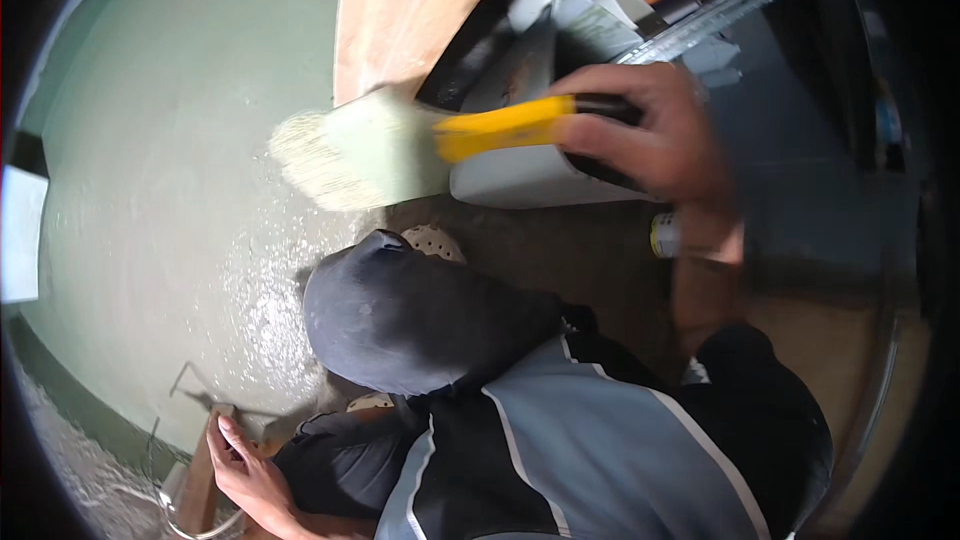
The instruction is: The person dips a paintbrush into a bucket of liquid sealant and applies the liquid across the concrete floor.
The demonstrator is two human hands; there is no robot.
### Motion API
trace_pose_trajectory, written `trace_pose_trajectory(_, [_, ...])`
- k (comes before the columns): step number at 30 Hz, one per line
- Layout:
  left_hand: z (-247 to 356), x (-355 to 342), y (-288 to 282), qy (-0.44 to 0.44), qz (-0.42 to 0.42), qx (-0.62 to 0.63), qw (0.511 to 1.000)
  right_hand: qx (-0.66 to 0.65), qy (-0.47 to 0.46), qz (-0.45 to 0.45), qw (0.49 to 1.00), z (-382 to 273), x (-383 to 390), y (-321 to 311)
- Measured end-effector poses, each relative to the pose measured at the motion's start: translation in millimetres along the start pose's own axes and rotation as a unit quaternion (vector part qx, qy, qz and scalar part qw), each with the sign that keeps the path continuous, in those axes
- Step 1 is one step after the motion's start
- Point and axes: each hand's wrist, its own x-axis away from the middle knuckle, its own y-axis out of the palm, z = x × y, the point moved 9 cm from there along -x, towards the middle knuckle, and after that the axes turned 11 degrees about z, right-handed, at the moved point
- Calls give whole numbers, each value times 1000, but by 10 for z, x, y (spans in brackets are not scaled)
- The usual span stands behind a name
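My right hand (650,135), slightly blurred, is wrapped round the yellow and black handle of a wide brush (350,150) with pale bristles. The bristles point left, over a grey-green surface (150,190); whether they touch it I cannot tell. Wet, glistening patches show on that surface beside my knee. Below the brush handle is a whitish container (530,180), partly covered by the handle and my hand. At the lower left my left hand (250,480) lies against a wooden piece (200,490), its visible fingers stretched out along it.
A light wooden board (400,20) stands at the top. A dark holder at the upper right carries white cups (625,5) and a metal strip (710,15). A small yellow-and-white can (664,235) is near my right wrist. Perforated shoes (435,242) show beside my bent knee.
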Motion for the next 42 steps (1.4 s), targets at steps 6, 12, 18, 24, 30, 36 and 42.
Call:
trace_pose_trajectory(6, [50, -131, 174, -2, -35, -26, 999, 214, 41, 149, 964, -324, 707, -1454])
trace_pose_trajectory(12, [83, -126, 159, -6, -41, -43, 998, 469, 17, -61, 881, 898, 71, -1015])
trace_pose_trajectory(18, [45, -102, 101, -3, -22, -29, 999, 566, -4, -370, 737, 2702, -118, 241])
trace_pose_trajectory(24, [106, -10, -81, -9, 9, -55, 998, 493, -110, -330, 797, 2520, -245, 153])
trace_pose_trajectory(30, [162, -417, -404, 74, 46, 11, 996, 239, 262, -94, 930, 1917, 350, -1365])
trace_pose_trajectory(36, [503, -1426, -821, 251, 126, 39, 959, -141, 389, 198, 889, 1750, 1260, -1698])
trace_pose_trajectory(42, [1558, -1757, -354, 390, 89, 35, 916, -423, 354, 254, 794, 1984, 1727, -1424])
